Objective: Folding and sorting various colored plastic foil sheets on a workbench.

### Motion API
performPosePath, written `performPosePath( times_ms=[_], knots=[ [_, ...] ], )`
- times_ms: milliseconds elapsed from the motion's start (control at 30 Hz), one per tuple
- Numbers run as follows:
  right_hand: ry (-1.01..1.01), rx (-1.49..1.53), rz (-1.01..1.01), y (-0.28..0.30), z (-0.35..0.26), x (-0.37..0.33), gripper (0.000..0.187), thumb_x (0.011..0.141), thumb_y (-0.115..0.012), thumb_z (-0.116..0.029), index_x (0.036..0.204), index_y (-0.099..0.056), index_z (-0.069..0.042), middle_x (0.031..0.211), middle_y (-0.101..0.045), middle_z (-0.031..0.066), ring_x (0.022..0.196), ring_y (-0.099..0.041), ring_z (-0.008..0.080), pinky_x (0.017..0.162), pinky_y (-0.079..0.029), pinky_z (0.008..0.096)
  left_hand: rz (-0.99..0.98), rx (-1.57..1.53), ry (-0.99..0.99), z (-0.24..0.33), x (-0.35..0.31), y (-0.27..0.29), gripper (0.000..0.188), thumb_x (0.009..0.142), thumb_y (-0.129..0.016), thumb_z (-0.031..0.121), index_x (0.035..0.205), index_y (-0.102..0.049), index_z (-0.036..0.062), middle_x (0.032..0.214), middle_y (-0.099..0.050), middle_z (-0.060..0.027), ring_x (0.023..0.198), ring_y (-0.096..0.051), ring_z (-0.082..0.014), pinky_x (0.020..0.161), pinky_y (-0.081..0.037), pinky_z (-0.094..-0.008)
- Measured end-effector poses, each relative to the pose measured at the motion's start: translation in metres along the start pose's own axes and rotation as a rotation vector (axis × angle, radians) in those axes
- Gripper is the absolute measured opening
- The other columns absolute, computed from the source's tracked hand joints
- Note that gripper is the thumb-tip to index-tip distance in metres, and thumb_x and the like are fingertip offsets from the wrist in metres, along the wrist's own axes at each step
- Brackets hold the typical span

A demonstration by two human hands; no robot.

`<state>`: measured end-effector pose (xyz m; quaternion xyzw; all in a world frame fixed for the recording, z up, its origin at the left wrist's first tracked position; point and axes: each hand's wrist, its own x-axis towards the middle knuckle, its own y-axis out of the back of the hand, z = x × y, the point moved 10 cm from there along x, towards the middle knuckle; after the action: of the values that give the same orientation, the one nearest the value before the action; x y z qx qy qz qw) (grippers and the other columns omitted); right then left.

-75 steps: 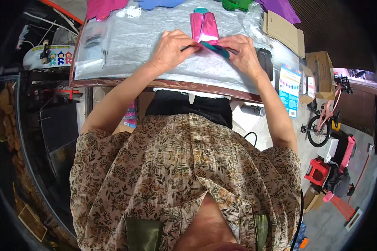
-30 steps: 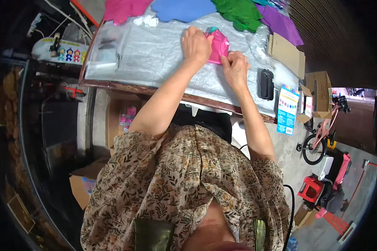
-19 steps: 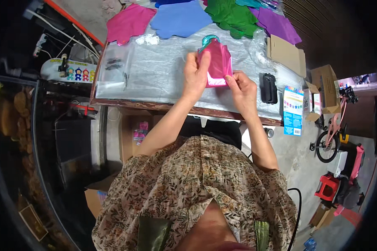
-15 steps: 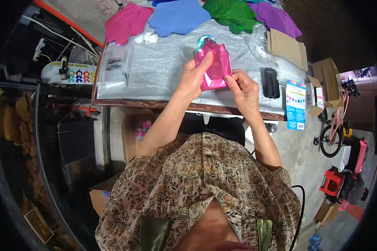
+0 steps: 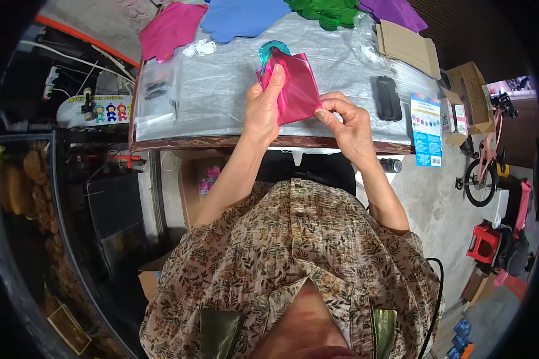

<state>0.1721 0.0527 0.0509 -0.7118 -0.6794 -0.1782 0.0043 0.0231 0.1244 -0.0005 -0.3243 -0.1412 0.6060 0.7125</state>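
Note:
Both my hands hold a folded piece of shiny pink foil [image 5: 298, 90] just above the near part of the table. My left hand [image 5: 261, 107] grips its left side, thumb on top and pointing away from me. At the lower right corner, my right hand [image 5: 346, 122] pinches the foil between thumb and fingers. A shiny teal ring-shaped piece [image 5: 275, 46] sticks out past the far end of the foil, above my left thumb. My left palm and the pink foil hide how it is held.
Along the far edge lie flat foil pieces: pink [image 5: 170, 30], blue [image 5: 242, 18], green [image 5: 324, 11] and purple [image 5: 395, 13]. A black case [image 5: 387, 99], cardboard sheets [image 5: 407, 48] and a blue-and-white package [image 5: 426, 131] sit to the right. Clear plastic bags [image 5: 156, 99] lie left.
The pink foil has turned slightly and more of its face shows, with its right corner drawn out. My left hand shifted a little left; the teal ring shows more fully.

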Motion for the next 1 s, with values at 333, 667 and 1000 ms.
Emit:
performPosePath(
  times_ms=[333, 667, 1000],
  knots=[
    [-0.261, 0.243, 0.048, -0.007, 0.014, -0.011, 0.012, 0.096, -0.068, -0.009, 0.099, -0.07, 0.003, 0.096, -0.069, 0.005, 0.08, -0.063, 0.0106, 0.078, -0.05, 0.0244, 0.006, -0.019, -0.036, 0.007, -0.006, 0.004, 0.024, 0.101, -0.063, 0.033, 0.104, -0.069, 0.01, 0.101, -0.069, 0.0004, 0.09, -0.065, -0.0086, 0.083, -0.054, -0.0287],
    [-0.406, 0.485, 0.036, -0.016, 0.035, -0.016, 0.012, 0.097, -0.067, -0.007, 0.101, -0.07, 0.004, 0.089, -0.072, 0.0079, 0.077, -0.069, 0.0134, 0.076, -0.055, 0.0255, 0.037, 0.03, -0.034, 0.012, -0.015, 0.0, 0.024, 0.102, -0.062, 0.032, 0.102, -0.069, 0.0092, 0.101, -0.07, -0.0005, 0.09, -0.066, -0.0095, 0.083, -0.054, -0.0293],
    [-0.305, 0.095, 0.095, -0.004, 0.013, -0.01, 0.012, 0.094, -0.071, -0.008, 0.099, -0.07, 0.003, 0.094, -0.074, 0.0081, 0.082, -0.068, 0.0119, 0.077, -0.054, 0.0253, 0.081, 0.045, -0.068, 0.019, -0.019, 0.002, 0.028, 0.102, -0.063, 0.032, 0.105, -0.069, 0.0044, 0.098, -0.069, -0.0004, 0.083, -0.062, -0.0067, 0.076, -0.052, -0.0261]
  ],
)
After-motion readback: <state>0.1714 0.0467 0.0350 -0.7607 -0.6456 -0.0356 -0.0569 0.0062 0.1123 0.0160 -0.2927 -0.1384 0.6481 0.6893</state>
